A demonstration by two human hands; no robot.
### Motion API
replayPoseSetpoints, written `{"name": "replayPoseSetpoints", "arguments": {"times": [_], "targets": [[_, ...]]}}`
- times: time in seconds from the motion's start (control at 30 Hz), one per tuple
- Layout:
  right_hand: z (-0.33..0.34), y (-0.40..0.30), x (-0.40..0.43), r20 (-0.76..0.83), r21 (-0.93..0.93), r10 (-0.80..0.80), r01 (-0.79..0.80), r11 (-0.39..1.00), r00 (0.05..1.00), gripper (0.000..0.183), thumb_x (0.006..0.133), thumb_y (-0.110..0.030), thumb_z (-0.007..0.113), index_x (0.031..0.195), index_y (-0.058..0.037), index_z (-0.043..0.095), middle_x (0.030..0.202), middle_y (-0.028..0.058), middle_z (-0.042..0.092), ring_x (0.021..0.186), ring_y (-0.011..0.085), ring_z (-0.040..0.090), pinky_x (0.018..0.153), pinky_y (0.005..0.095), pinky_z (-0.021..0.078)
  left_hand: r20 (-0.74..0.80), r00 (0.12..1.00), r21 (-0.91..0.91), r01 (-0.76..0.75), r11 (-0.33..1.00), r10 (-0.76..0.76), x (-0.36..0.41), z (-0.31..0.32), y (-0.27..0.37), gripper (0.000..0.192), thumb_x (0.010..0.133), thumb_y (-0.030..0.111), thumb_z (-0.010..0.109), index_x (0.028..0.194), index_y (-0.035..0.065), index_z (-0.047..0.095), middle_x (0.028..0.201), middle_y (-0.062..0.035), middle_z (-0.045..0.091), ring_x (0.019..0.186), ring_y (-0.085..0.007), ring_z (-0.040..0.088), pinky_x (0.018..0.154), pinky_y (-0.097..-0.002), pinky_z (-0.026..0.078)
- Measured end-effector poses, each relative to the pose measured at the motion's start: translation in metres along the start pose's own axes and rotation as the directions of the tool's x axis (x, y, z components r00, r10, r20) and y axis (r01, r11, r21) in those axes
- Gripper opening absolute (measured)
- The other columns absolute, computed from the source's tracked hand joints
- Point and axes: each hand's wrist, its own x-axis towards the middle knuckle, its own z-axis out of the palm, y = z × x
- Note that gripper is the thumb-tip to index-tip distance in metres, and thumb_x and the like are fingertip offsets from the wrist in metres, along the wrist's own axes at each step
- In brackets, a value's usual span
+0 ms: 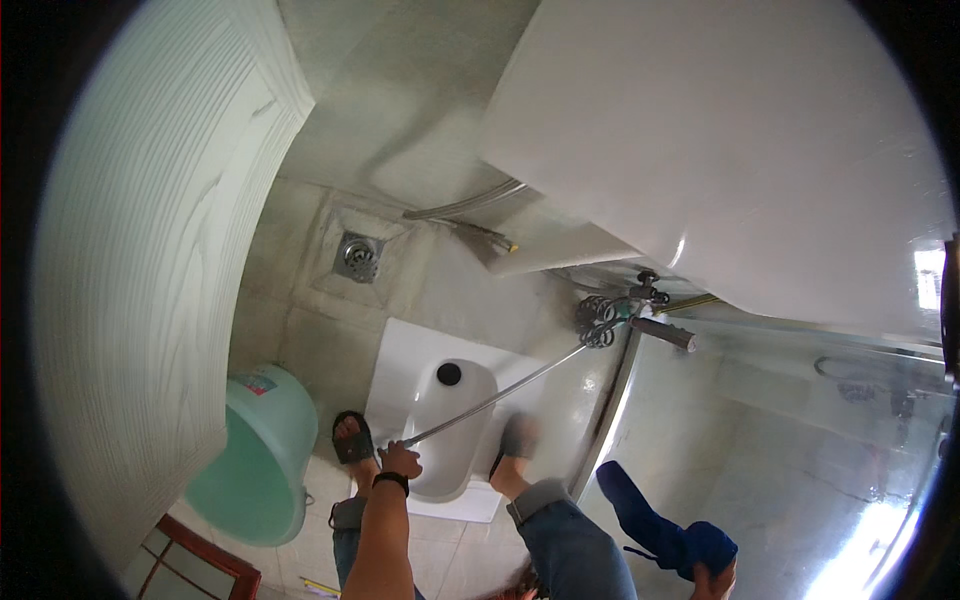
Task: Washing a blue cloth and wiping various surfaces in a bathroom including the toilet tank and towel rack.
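Observation:
My left hand [403, 459], with a dark band at the wrist, is closed around the near end of a slim metallic rod or hose [495, 399]. This slants across the white squat toilet [454, 427] to a dark coiled part [597, 321] beside a wall valve [649, 287]; whether they join there I cannot tell. At the bottom right edge, my right hand [716, 580], partly cut off, grips a dark blue fabric-like item [660, 529] with a thin strap. My slippered feet stand on either side of the toilet bowl.
A pale green bucket [274, 442] stands left, next to a white wood-grained panel [172, 247]. Ahead are a floor drain [360, 256] and a grey hose [472, 204]. A white basin [720, 150] overhangs the upper right. A glass partition [720, 420] rises above a metal-edged threshold [611, 420].

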Motion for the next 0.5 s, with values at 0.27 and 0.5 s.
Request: {"name": "replayPoseSetpoints", "arguments": {"times": [0.27,0.5], "targets": [[0.017,-0.005,0.015,-0.056,0.051,0.065,-0.062,0.997,0.996,0.024,0.089,-0.011,0.046,0.109,0.0008,0.052,0.104,0.0093,0.058,0.088,0.0171,0.055,0.08,0.0304,0.0436,-0.148,0.987,0.016,-0.055,0.998,0.057,0.042,0.039,0.007,0.033,0.077,0.03,0.058,0.109,0.0268,0.063,0.13,-0.0115,0.039,0.127,-0.0349,0.03,0.097,-0.0601,0.03],[0.03,0.0,0.022,-0.018,0.053,0.022,-0.021,0.998,1.0,0.028,0.085,-0.006,0.048,0.112,0.0016,0.051,0.107,0.011,0.059,0.095,0.0196,0.055,0.086,0.0315,0.0413,-0.077,0.993,-0.042,-0.09,0.995,0.086,0.063,0.053,0.007,0.026,0.076,0.025,0.054,0.098,0.0171,0.066,0.111,-0.011,0.053,0.116,-0.0306,0.044,0.092,-0.0546,0.038]]}}
